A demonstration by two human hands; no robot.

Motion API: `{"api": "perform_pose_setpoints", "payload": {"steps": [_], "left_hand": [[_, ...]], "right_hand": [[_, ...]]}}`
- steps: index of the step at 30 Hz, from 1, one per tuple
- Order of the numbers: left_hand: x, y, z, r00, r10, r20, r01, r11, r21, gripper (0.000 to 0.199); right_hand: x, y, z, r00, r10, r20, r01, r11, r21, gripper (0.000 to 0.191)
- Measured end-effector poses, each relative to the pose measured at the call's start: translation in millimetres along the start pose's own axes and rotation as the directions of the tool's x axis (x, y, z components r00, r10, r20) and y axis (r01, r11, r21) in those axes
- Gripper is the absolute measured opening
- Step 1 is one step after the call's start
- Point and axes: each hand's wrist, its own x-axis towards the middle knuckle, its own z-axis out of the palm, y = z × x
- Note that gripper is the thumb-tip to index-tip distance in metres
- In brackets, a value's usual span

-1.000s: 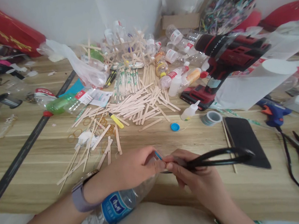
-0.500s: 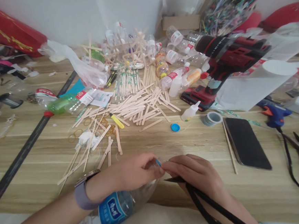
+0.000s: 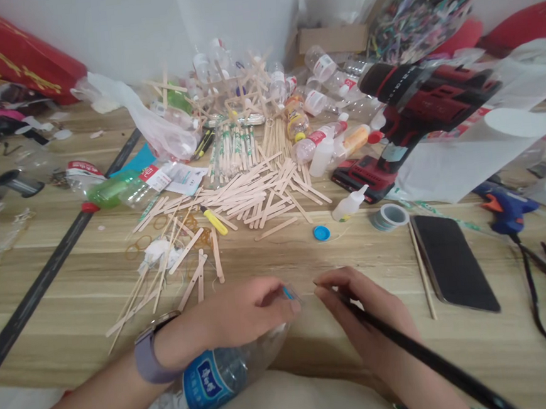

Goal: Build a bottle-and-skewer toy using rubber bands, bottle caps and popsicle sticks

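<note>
My left hand (image 3: 248, 310) is closed around the neck end of a large clear plastic bottle (image 3: 261, 356) with a blue label. The bottle lies tilted against my lap, and a bit of blue shows at its mouth beside my thumb. A watch with a lilac strap (image 3: 155, 358) is on that wrist. To the right, apart from the bottle, my right hand (image 3: 361, 305) pinches a long black tool (image 3: 421, 347) with a slim pointed end. Its shaft runs back along my forearm; its exact kind I cannot make out.
Wooden craft sticks (image 3: 254, 200) are heaped mid-table, with a yellow-handled tool (image 3: 215, 221) beside them. A red drill (image 3: 411, 105), glue bottle (image 3: 350, 205), tape roll (image 3: 390, 217), phone (image 3: 455, 262) and blue glue gun (image 3: 509, 208) stand or lie right. A black bar (image 3: 55, 266) crosses the left.
My right hand has drawn away from the bottle mouth to the right. The black tool, earlier seen as two spread arms, now appears as one line. My left hand stays on the bottle.
</note>
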Motion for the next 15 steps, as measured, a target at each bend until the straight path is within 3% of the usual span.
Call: {"api": "perform_pose_setpoints", "payload": {"steps": [3, 6, 9, 12, 15], "left_hand": [[-2.9, 2.5, -4.5, 0.999, -0.048, 0.014, 0.049, 0.998, -0.034, 0.031], [-4.5, 4.1, -7.8, 0.998, -0.062, 0.005, 0.063, 0.995, -0.074, 0.027], [-5.0, 3.7, -10.4, 0.997, -0.072, -0.021, 0.069, 0.991, -0.117, 0.027], [-4.6, 0.0, -11.5, 0.995, -0.062, -0.078, 0.051, 0.99, -0.134, 0.026], [-4.8, -5.4, -10.7, 0.99, -0.063, -0.122, 0.044, 0.987, -0.153, 0.027]], "right_hand": [[-0.5, -2.3, -3.4, 0.989, 0.132, 0.061, -0.134, 0.991, 0.018, 0.008], [-1.8, -6.8, -4.3, 0.987, 0.109, 0.118, -0.113, 0.993, 0.027, 0.008], [-3.8, -11.2, -2.8, 0.994, 0.061, 0.093, -0.067, 0.996, 0.063, 0.013], [-4.0, -16.1, -4.0, 0.989, 0.125, 0.072, -0.137, 0.97, 0.2, 0.026], [1.1, -31.5, -14.1, 0.956, 0.21, 0.207, -0.283, 0.847, 0.449, 0.053]]}}
